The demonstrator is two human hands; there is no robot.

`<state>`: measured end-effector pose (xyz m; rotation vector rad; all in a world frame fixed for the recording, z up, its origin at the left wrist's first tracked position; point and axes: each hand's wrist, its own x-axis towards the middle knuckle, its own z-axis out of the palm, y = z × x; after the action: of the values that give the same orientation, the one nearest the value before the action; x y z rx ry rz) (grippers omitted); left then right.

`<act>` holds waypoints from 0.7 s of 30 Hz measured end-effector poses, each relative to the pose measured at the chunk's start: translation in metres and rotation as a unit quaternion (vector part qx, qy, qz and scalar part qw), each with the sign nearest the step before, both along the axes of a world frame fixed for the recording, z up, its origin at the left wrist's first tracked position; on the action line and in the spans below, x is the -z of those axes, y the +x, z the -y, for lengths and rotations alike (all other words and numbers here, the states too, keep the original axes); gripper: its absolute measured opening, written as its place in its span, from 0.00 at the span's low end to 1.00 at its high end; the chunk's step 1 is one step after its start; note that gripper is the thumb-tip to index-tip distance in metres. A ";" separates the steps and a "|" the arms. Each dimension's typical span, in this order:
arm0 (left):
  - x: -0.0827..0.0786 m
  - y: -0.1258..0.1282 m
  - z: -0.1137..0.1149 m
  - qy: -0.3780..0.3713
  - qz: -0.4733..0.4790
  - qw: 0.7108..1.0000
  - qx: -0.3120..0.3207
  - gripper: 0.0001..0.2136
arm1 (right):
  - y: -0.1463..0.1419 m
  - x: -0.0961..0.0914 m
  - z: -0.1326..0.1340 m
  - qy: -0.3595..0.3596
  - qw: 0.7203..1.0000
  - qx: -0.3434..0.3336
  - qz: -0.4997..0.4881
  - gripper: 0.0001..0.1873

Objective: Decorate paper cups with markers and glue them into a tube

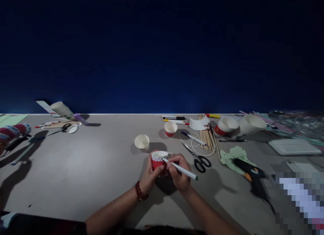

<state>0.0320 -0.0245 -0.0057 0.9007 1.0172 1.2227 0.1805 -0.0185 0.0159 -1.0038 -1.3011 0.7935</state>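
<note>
My left hand [150, 174] is wrapped round a red and white paper cup [157, 163], thumb across its front. A looping purple line runs along the white band below the cup's rim. My right hand [181, 172] grips a white marker [186, 171] with a green end pointing away from the cup. The marker's tip touches or nearly touches the cup's white band. Just behind my hands stands a plain cream paper cup [142, 141]. Farther back is a small red and white cup [170, 129]. Black-handled scissors [199, 160] lie to the right of my right hand.
Wooden sticks [208, 137], a purple marker [193, 138] and a white cord lie behind the scissors. Stacked cups [226, 126] stand at the back right. A glue gun [253, 177] rests partly on crumpled green paper [235, 157]. Another person's work with a patterned roll [15, 131] is at far left.
</note>
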 end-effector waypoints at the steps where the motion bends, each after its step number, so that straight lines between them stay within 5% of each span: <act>1: 0.000 0.000 0.000 -0.001 0.000 1.000 -0.001 0.34 | 0.000 0.000 0.000 -0.001 1.000 -0.001 0.001 0.04; 21: 0.002 -0.001 0.001 -0.002 0.000 1.000 -0.001 0.33 | 0.001 0.005 -0.002 -0.006 1.000 -0.013 -0.006 0.04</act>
<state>0.0311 -0.0251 -0.0074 0.8964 1.0203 1.2206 0.1819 -0.0169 0.0109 -0.9907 -1.3026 0.8274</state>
